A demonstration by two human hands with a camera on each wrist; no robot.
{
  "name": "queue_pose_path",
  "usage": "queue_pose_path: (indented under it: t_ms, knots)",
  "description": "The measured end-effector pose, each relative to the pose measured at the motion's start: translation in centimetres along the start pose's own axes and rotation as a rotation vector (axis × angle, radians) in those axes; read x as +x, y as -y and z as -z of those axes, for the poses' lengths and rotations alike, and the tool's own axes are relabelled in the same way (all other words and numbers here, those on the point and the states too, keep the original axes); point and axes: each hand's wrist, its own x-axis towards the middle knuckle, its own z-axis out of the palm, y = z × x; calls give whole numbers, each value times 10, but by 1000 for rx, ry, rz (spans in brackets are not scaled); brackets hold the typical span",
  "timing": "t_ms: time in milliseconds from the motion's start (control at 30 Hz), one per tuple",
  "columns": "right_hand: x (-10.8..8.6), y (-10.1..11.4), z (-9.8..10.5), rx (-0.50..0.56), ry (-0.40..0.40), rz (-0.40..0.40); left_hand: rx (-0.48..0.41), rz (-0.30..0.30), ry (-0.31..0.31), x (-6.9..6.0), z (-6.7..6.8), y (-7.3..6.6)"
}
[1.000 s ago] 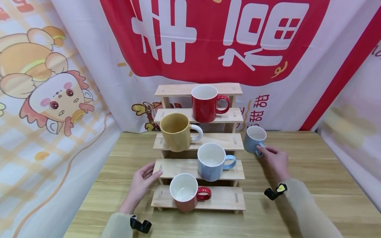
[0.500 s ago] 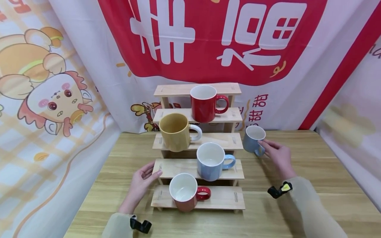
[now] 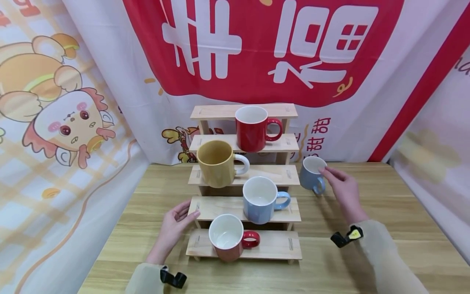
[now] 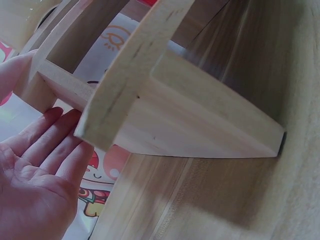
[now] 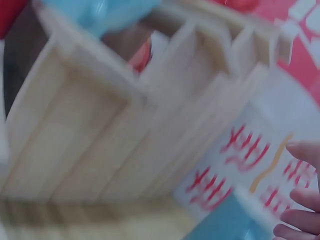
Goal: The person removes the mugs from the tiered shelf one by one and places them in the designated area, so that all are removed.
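In the head view my left hand [image 3: 175, 228] holds the left end of the wooden stepped rack [image 3: 216, 206], its thumb on a lower step. The left wrist view shows its long fingers [image 4: 47, 135] beneath the plank's end. On the table right of the rack stands a light blue mug [image 3: 309, 179], upright, handle toward the front. My right hand [image 3: 345, 192] is beside it, fingertips at the right side of its rim. In the right wrist view the fingers [image 5: 302, 215] look loosely bent and apart from the blue mug [image 5: 225, 225].
On the rack's steps stand a red mug [image 3: 251, 132], a yellow mug [image 3: 216, 169] with white handle, another light blue mug [image 3: 260, 208] and a red mug [image 3: 227, 247] at the bottom. Printed cloth [image 3: 220, 87] hangs behind the wooden table [image 3: 382, 200].
My right hand has moved from the blue mug's handle up to its rim, leaving the handle uncovered. My left hand and the rack stay put.
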Motion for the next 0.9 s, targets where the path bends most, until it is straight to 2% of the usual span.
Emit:
queue_pose_path:
  t_ms: [67,200,333,467,567,667,900]
  knots:
    - [-4,17,0,19,-17,41,4,-5,-2,0,0,0]
    - [-16,60,-3,60,-29,177,17,-13,-9,0,0,1]
    - [-31,104,-6,36,56,281,19,-22,-9,1,0,2]
    - [-39,138,-12,15,205,352,13,-14,-7,1,0,1]
    - [-39,156,-21,7,306,374,13,-7,-5,1,0,1]
    - [-34,169,-32,-17,371,374,10,-3,-5,1,0,0]
    - [-15,177,-57,45,492,313,6,12,-4,1,0,-1]
